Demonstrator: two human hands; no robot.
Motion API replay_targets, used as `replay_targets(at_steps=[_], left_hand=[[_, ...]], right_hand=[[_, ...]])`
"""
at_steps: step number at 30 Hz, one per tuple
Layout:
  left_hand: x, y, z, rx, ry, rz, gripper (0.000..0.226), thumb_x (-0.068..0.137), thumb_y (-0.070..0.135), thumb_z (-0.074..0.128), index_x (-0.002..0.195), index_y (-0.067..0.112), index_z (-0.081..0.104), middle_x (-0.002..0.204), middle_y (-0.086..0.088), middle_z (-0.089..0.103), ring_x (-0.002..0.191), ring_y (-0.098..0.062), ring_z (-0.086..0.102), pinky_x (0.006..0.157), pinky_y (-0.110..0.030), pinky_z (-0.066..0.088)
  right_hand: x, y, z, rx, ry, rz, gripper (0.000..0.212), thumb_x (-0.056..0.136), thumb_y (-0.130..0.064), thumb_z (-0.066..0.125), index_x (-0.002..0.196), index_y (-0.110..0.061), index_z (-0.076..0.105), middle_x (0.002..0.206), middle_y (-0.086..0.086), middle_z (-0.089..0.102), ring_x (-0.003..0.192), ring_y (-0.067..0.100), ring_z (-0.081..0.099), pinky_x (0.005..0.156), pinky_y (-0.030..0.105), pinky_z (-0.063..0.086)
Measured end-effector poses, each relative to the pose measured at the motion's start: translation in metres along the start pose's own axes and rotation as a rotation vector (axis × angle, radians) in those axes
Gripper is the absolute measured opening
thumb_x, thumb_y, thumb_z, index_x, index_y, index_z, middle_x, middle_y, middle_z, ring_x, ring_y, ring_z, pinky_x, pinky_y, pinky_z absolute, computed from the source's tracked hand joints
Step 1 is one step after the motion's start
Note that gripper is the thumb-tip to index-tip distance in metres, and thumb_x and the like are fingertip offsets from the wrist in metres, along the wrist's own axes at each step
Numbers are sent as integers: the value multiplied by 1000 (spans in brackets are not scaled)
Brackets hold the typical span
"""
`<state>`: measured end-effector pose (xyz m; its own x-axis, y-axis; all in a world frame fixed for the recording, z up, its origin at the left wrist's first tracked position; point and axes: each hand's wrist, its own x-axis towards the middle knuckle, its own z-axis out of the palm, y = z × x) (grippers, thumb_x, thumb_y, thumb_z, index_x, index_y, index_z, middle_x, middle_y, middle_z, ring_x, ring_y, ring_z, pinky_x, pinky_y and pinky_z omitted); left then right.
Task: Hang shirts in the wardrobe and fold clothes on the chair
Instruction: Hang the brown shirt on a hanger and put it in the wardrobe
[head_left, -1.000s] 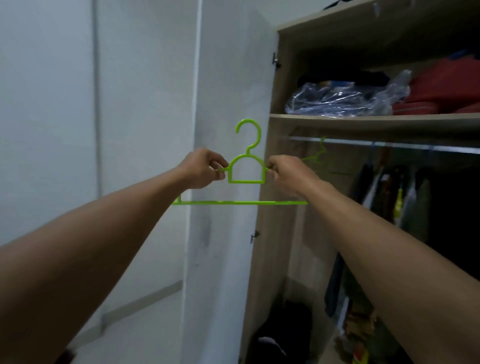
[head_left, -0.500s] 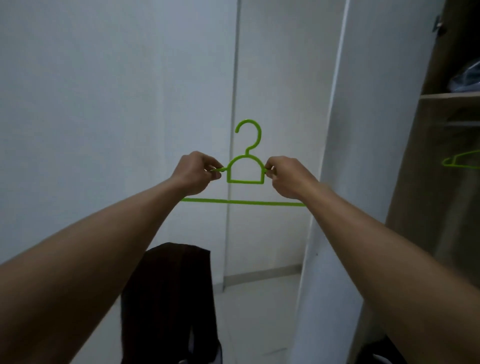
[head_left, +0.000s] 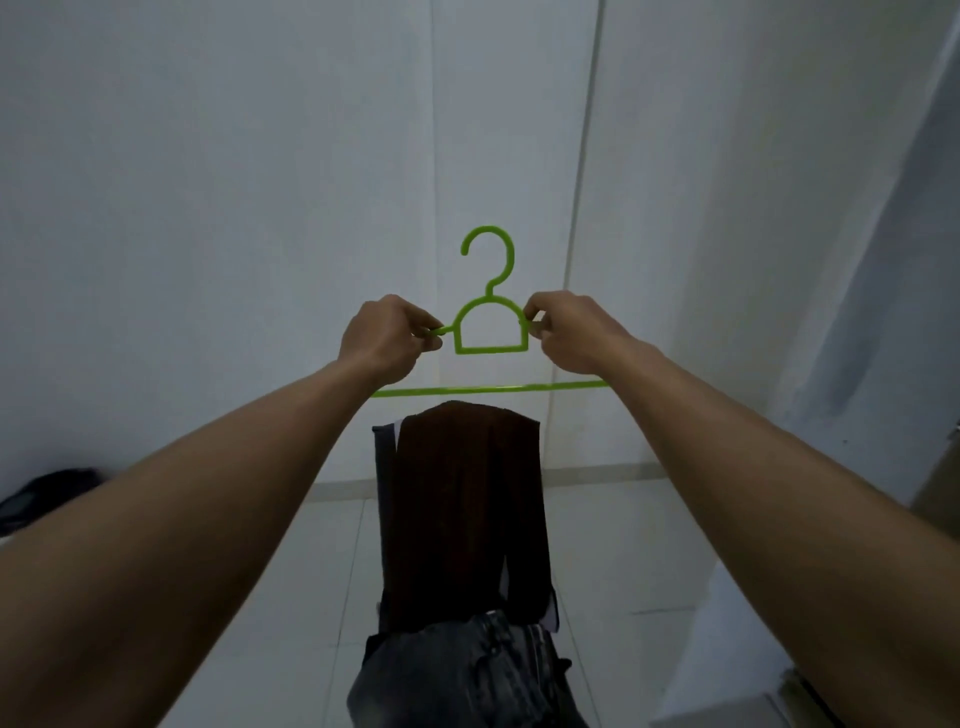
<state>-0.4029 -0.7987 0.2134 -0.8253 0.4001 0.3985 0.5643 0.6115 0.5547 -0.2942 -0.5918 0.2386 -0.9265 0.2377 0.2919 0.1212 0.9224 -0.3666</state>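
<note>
Below, brown garment (head_left: 462, 509) over chair (head_left: 383, 467), jeans (head_left: 462, 675); left hand (head_left: 387, 338), right hand (head_left: 569, 332), grip pinching hanger (head_left: 491, 350)

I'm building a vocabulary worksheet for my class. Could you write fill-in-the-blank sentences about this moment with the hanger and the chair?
1. The left hand and right hand hold a plastic hanger whose colour is ____.
2. Its hook points ____.
3. A dark brown garment hangs over the ____ of the chair.

Missing words: green; up; backrest.
</note>
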Motion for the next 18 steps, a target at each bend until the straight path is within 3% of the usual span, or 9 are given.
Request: replay_targets(at_steps=[4,10,14,18], left_hand=[[14,-29,26,-19,-20,-35,25,87,27,76,111,21,77,104,0,76,92,-14,64,82,-33,52],[56,-62,76,-52,-26,-105,25,85,29,77,108,20,77,105,-2,75,95,-18,67,87,-38,55],[92,-80,112,-57,-22,-144,27,85,35,77,107,20,77,110,-3,74,99,-19,66,85,-37,52],[128,-94,155,-16,11,-181,28,86,42,74,106,23,77,116,-3,71,106,-22,63,81,-32,44]], right_hand=[[20,13,34,89,-50,37,22,105,-27,52,122,-18,64,120,7,65,99,22,60,79,32,44],[66,49,81,169,-123,65,11,103,-29,54,103,-23,64,103,2,67,89,18,61,69,29,41],[103,76,105,230,-159,63,16,103,-34,55,101,-22,66,76,-8,55,70,8,51,59,26,34],[144,106,121,217,-158,73,18,103,-31,55,96,-19,66,76,-5,57,69,11,53,57,27,34]])
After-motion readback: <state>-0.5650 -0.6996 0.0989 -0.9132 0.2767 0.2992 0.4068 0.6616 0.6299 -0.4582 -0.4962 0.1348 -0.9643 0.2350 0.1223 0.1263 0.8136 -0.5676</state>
